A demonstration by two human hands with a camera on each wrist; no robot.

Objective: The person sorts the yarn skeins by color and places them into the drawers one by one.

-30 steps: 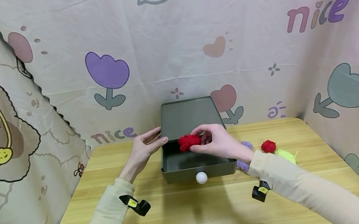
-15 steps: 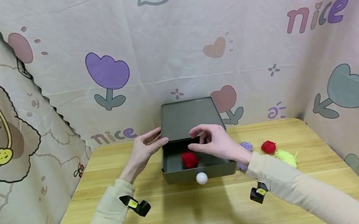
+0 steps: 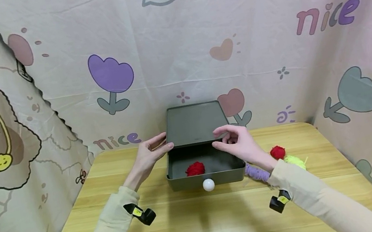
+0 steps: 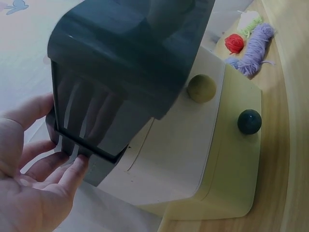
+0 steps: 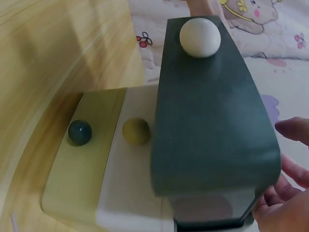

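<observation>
Fabric backdrop (image 3: pixel 174 44): pale cloth printed with flowers, hearts and the word "nice", hanging behind the table.
Wood-grain table (image 3: pixel 175 231): bears the drawer unit toward its far edge.
Beige sleeves (image 3: pixel 106 228): reach in from the near edge and converge on the unit, one from each side.
Drawer unit (image 3: pixel 196 122): three tiers, dark grey-green on top, white in the middle, yellow-green below.
Top drawer (image 3: pixel 185 183): pulled out toward the person.
Left hand (image 3: pixel 149 153): clasps the left front corner of the unit's dark top tier, thumb at the front edge and fingers along the side; same place and pose as a second ago.
Right hand (image 3: pixel 237 142): over the right side of the top drawer, fingers loosely bent, thumb and forefinger apart. A second ago it pinched the red yarn ball above the drawer; now it has let go and shifted to the right. Whether a fingertip touches the casing, I cannot tell.
Purple yarn (image 3: pixel 257 172): on the table just right of the unit, partly behind the right wrist, more of it showing than half a second ago.
Yellow-green yarn (image 3: pixel 295 161): beyond the right forearm, partly covered by it.
Red yarn ball (image 3: pixel 195 168): inside the top drawer, near its front wall, left of centre.
Second red ball (image 3: pixel 278 152): on the table beside the yellow-green yarn.
White knob (image 3: pixel 208 185): on the drawer front.
</observation>
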